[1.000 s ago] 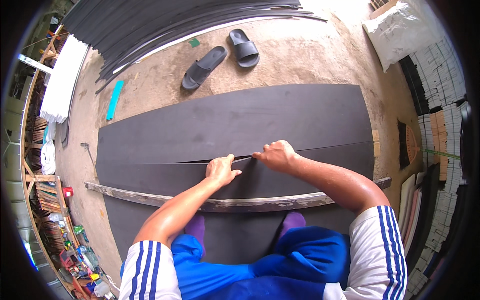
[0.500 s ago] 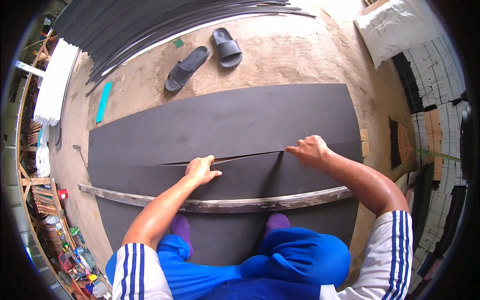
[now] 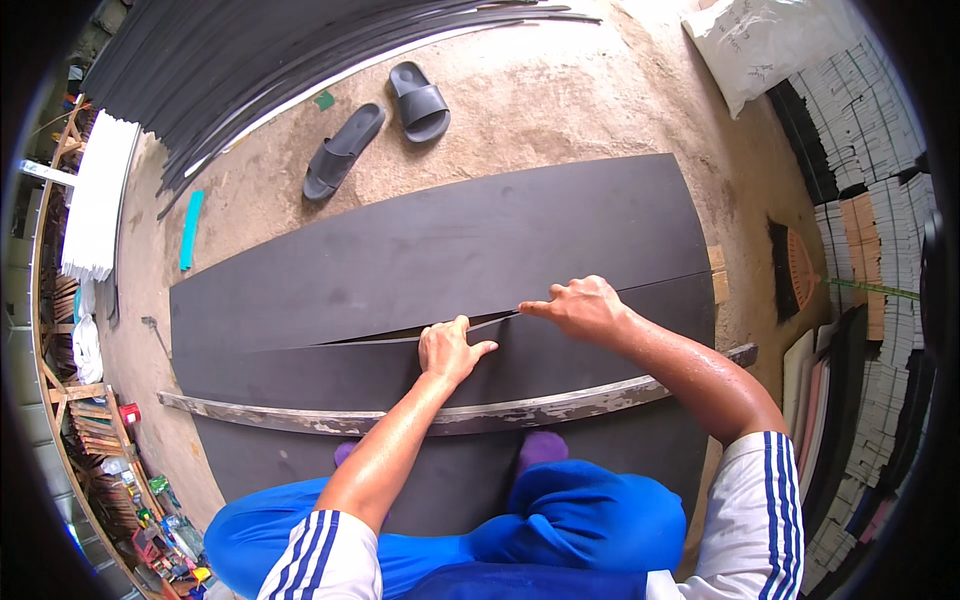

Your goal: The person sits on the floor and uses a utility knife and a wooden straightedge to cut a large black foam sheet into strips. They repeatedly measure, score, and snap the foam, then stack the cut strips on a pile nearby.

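Note:
A large matte black sheet lies across the floor, split by a long lengthwise cut. The cut gapes in the middle and narrows to a thin line towards the right edge. My left hand grips the lifted near edge, fingers over it into the gap and thumb stuck out to the right. At the right end of the gap, my right hand is closed with its index finger forward, its fingertips on the sheet's edge. A long, worn metal bar lies across the sheet nearer to me, in front of my purple-socked feet.
Two dark slippers rest on the concrete beyond the sheet. A teal strip lies at the left, and stacked black strips fill the far left. Piled sheet pieces line the right, near a white sack. Cluttered wooden shelving stands left.
My left hand has slid right along the cut, closer to my right hand. The right hand has shifted slightly left. The whole view has shifted a little.

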`<state>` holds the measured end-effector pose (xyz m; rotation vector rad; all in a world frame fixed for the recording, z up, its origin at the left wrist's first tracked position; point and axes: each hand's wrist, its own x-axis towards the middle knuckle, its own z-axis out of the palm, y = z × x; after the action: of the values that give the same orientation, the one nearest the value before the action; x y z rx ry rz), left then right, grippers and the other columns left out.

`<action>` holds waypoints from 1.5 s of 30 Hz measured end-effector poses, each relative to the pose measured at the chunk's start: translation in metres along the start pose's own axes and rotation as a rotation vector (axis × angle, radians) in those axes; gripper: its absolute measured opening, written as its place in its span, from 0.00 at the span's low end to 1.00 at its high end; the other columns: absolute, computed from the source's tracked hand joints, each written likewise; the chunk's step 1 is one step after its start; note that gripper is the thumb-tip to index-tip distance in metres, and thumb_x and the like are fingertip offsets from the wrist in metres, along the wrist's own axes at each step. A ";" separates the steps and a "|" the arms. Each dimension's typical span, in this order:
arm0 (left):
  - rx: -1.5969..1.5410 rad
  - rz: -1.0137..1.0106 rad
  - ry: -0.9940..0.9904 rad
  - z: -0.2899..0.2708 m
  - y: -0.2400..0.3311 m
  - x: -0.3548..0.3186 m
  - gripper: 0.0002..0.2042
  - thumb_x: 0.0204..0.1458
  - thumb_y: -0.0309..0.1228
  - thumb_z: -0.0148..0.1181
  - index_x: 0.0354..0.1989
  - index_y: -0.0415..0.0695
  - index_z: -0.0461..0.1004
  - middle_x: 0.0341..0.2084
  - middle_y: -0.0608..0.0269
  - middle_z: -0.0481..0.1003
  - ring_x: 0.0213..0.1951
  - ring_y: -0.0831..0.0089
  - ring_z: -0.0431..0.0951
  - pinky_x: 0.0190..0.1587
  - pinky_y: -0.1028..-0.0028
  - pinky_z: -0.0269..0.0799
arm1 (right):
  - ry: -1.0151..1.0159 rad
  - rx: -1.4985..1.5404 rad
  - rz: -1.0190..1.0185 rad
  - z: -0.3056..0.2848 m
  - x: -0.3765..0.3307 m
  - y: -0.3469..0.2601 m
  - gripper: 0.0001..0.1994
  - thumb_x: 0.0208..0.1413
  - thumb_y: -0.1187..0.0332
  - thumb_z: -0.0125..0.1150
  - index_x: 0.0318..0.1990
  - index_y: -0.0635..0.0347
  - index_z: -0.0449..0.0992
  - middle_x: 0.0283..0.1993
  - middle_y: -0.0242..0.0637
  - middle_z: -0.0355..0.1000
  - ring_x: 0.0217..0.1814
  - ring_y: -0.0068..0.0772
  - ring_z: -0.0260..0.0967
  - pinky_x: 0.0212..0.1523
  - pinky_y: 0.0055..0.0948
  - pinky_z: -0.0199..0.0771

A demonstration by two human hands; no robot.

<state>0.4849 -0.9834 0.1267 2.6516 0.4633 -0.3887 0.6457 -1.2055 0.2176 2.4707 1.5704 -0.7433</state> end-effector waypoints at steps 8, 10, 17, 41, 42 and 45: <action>0.000 0.058 0.114 0.005 -0.006 -0.003 0.33 0.39 0.62 0.80 0.36 0.41 0.82 0.27 0.52 0.83 0.36 0.52 0.85 0.48 0.55 0.78 | -0.096 -0.175 -0.031 0.005 0.005 0.004 0.23 0.67 0.66 0.57 0.69 0.36 0.76 0.42 0.36 0.84 0.43 0.37 0.87 0.37 0.37 0.87; -0.004 0.064 0.125 0.006 -0.009 -0.003 0.33 0.39 0.62 0.80 0.36 0.41 0.82 0.27 0.52 0.83 0.36 0.52 0.85 0.47 0.55 0.78 | -0.140 -0.196 -0.021 0.003 0.005 0.007 0.21 0.67 0.66 0.57 0.67 0.38 0.77 0.42 0.36 0.85 0.44 0.38 0.87 0.38 0.37 0.87; -0.032 0.041 0.087 -0.003 -0.005 -0.005 0.30 0.40 0.59 0.81 0.34 0.42 0.80 0.27 0.56 0.83 0.37 0.55 0.85 0.48 0.56 0.78 | -0.225 -0.279 0.092 0.021 -0.039 0.066 0.20 0.69 0.63 0.57 0.66 0.36 0.77 0.40 0.33 0.85 0.45 0.36 0.87 0.37 0.39 0.88; 0.024 0.121 -0.105 0.034 0.139 0.029 0.33 0.44 0.63 0.77 0.38 0.42 0.79 0.31 0.53 0.85 0.39 0.54 0.87 0.47 0.58 0.80 | 0.040 -0.157 0.236 0.045 -0.118 0.145 0.09 0.60 0.66 0.65 0.45 0.41 0.87 0.38 0.32 0.86 0.43 0.39 0.87 0.41 0.39 0.84; 0.022 0.125 -0.086 0.034 0.139 0.027 0.33 0.44 0.63 0.77 0.37 0.42 0.78 0.31 0.53 0.85 0.39 0.54 0.87 0.47 0.58 0.80 | 0.030 -0.174 0.237 0.046 -0.115 0.146 0.07 0.60 0.65 0.65 0.42 0.43 0.88 0.36 0.32 0.86 0.42 0.39 0.87 0.40 0.39 0.84; 0.032 0.120 -0.073 0.034 0.138 0.027 0.33 0.44 0.64 0.77 0.37 0.42 0.78 0.30 0.53 0.85 0.38 0.54 0.87 0.45 0.58 0.80 | -0.079 -0.229 0.235 0.048 -0.107 0.150 0.06 0.59 0.65 0.66 0.36 0.47 0.89 0.34 0.33 0.86 0.41 0.39 0.87 0.39 0.39 0.84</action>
<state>0.5550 -1.1101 0.1366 2.6692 0.2764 -0.4568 0.7244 -1.3778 0.2015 2.3708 1.2338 -0.5816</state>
